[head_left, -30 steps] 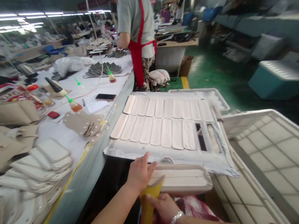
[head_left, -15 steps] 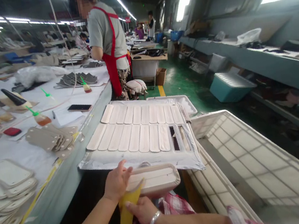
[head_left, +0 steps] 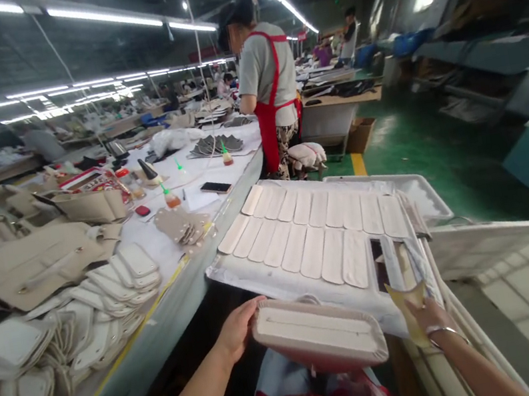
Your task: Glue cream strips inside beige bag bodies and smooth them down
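Note:
A beige bag-like piece (head_left: 316, 326) with a stitched seam line along its flat, rounded-cornered face is held tilted above my lap. My left hand (head_left: 239, 331) grips its left end, fingers at the upper corner. Off to the right, my right hand (head_left: 433, 318), a silver bracelet on the wrist, is closed on a thin yellow sheet (head_left: 409, 309). This sheet reaches the right front corner of a white-covered board (head_left: 284, 287). Two rows of pale rounded strips (head_left: 310, 251) lie on the board, beside a dark slot (head_left: 379, 263) near its right edge.
The long worktable (head_left: 172, 315) at left bears stacked beige panels (head_left: 90, 322), glue bottles (head_left: 171, 197) and a phone (head_left: 215, 187). A large white crate (head_left: 518, 230) stands at right. Ahead, a person in a red apron (head_left: 273, 102) stands by the table.
My right hand has moved right with the yellow sheet, away from the beige bag-like piece and over to the board's corner. My left hand stays at the piece's left end. The view has swung left.

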Available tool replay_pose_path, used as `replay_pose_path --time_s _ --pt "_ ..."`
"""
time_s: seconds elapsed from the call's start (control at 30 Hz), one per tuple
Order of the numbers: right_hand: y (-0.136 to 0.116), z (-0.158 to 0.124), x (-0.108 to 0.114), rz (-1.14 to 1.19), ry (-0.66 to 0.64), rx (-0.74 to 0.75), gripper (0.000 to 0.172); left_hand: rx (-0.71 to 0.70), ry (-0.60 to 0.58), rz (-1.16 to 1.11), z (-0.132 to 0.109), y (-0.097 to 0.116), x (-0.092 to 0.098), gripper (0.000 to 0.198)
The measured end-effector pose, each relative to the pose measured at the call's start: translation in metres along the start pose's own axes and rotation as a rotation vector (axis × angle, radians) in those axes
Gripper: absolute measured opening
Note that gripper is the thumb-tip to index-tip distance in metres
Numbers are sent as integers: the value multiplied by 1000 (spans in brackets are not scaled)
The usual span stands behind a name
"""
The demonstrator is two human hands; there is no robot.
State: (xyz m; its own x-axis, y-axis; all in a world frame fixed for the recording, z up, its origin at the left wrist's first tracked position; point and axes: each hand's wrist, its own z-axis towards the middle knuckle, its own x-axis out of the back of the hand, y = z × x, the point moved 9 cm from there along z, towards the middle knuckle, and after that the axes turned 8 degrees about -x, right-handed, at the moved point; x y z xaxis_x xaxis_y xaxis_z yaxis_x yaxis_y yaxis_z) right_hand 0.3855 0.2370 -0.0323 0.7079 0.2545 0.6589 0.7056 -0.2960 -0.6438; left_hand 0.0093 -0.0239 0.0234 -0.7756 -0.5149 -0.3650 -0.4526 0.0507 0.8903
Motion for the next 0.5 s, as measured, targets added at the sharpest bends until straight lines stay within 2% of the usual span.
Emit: replay_pose_path --time_s 0.1,0.2,0.27,0.37,0.5 --pt "32 25 -7 -311 46 -178 41 39 -43 54 5 -2 1 42" --pt "39 36 -17 -554 -8 -192 54 79 -53 59 5 -5 5 43" --pt "36 38 -21 -605 -26 -178 55 101 -66 42 3 -7 5 43" --pt "25 35 -16 -670 33 -128 52 113 -68 2 3 -8 4 43" --pt "-1 18 -2 -740 182 90 59 96 -49 -54 3 -7 1 42"
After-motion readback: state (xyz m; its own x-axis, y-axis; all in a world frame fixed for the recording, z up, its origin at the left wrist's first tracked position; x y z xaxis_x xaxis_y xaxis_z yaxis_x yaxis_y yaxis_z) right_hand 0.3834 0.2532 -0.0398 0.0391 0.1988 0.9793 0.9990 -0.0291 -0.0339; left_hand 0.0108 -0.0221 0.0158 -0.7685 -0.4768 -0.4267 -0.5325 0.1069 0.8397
